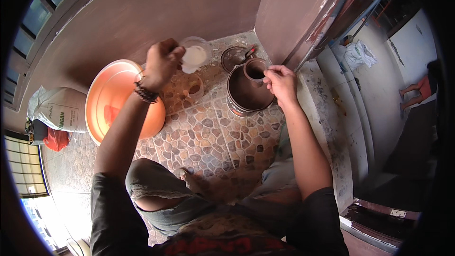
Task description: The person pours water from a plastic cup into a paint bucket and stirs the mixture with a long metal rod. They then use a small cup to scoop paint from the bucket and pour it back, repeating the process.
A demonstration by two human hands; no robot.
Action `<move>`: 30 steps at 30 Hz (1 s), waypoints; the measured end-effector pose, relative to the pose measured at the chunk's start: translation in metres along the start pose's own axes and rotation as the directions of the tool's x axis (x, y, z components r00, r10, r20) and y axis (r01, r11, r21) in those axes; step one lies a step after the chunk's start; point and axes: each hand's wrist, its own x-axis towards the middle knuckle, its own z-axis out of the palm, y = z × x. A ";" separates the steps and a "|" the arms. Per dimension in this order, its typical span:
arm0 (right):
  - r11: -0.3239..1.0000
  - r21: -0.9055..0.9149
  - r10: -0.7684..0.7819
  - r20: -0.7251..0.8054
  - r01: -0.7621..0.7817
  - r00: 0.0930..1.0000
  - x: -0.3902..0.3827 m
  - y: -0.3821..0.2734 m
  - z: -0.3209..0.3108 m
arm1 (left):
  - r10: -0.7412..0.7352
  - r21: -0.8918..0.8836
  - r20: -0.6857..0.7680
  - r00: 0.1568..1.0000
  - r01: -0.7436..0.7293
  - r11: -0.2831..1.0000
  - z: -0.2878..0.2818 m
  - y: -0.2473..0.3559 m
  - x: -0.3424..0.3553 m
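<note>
My right hand (282, 83) pinches the rim of a small brown cup (250, 66) and holds it over a round bucket (239, 111). Smooth brown paint-like liquid (247, 96) lies inside the bucket. My left hand (163, 61), with a dark beaded bracelet on its wrist, is raised with curled fingers beside a clear round plastic tub (195, 58) containing something whitish. Its fingertips overlap the tub's left edge; whether they grip it is unclear. Below the tub, another clear container (195, 86) holds a little brown stuff.
A large orange basin (97, 109) leans at the left, near a white sack (66, 109) and a red bag (56, 139). Behind the bucket lies a round lid (232, 58) with a red-handled tool (250, 50). Walls rise behind; a concrete ledge (315, 99) borders the right.
</note>
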 end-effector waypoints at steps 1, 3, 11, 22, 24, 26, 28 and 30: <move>1.000 0.011 -0.015 0.009 0.015 1.000 0.000 -0.001 0.000 | -0.009 0.047 -0.003 1.000 0.009 0.999 0.017 0.005 0.005; 1.000 0.022 -0.001 0.014 0.001 1.000 0.001 -0.001 0.001 | 0.060 0.175 -0.037 0.998 -0.053 0.983 0.047 0.015 0.014; 1.000 0.030 -0.001 0.014 0.000 1.000 0.011 0.004 -0.001 | 0.344 0.333 0.065 0.937 -0.345 0.878 0.119 0.034 0.032; 0.999 0.046 0.003 0.019 -0.003 1.000 0.017 0.007 -0.005 | 0.639 0.513 0.166 0.751 -0.619 0.595 0.147 0.038 0.039; 0.999 0.043 0.008 0.022 -0.009 1.000 0.018 0.007 -0.006 | 0.643 0.526 0.168 0.747 -0.620 0.582 0.148 0.039 0.039; 0.999 0.051 0.005 0.028 -0.006 1.000 0.018 0.008 -0.007 | 0.643 0.531 0.156 0.750 -0.613 0.585 0.148 0.041 0.040; 0.998 0.054 -0.010 0.006 0.009 1.000 0.019 0.008 -0.008 | 0.625 0.544 0.161 0.764 -0.597 0.589 0.148 0.042 0.041; 0.999 0.053 -0.012 -0.002 0.013 1.000 0.019 0.008 -0.008 | 0.592 0.565 0.176 0.787 -0.573 0.594 0.147 0.043 0.041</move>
